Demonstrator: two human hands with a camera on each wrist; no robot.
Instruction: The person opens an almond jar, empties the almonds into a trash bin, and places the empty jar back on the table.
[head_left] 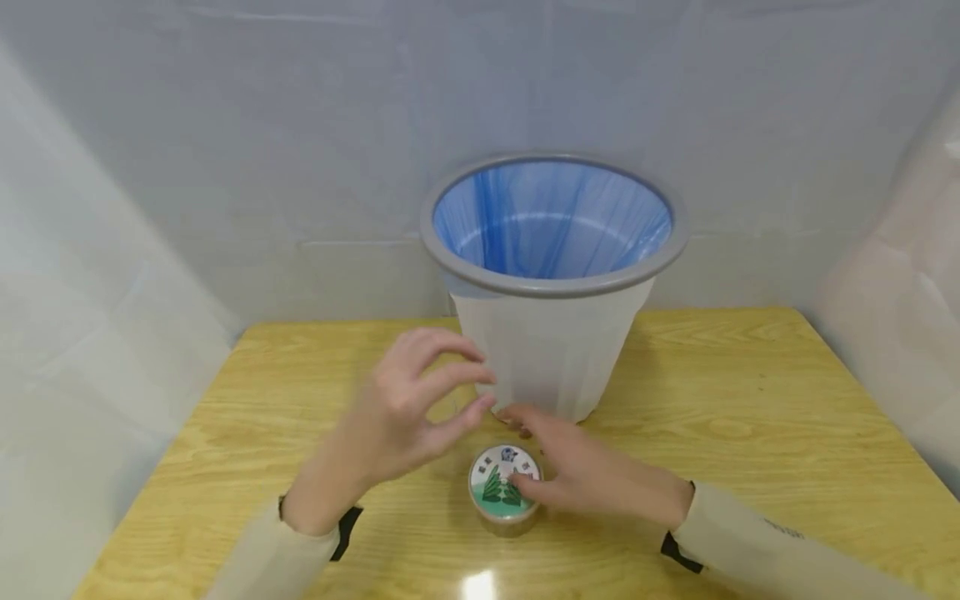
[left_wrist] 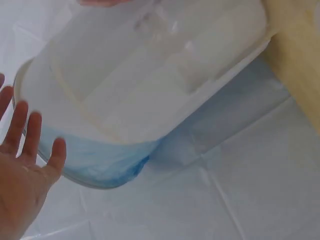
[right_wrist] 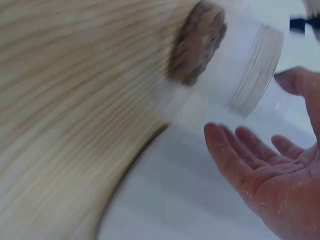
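We count one bin [head_left: 551, 333] with one blue liner [head_left: 551, 221], one jar [head_left: 504, 492] and one table [head_left: 750, 400]. The jar stands on the table just in front of the bin. Our left hand [head_left: 408, 408] hovers above the jar, fingers loosely spread and holding nothing. Our right hand [head_left: 573, 467] rests on the jar's lid, thumb against its edge, fingers fairly straight.

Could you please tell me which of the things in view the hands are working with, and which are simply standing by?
In hand:
jar, under the right hand
left hand, raised just above the jar, holding nothing visible

Standing by:
waste bin with blue liner
wooden table
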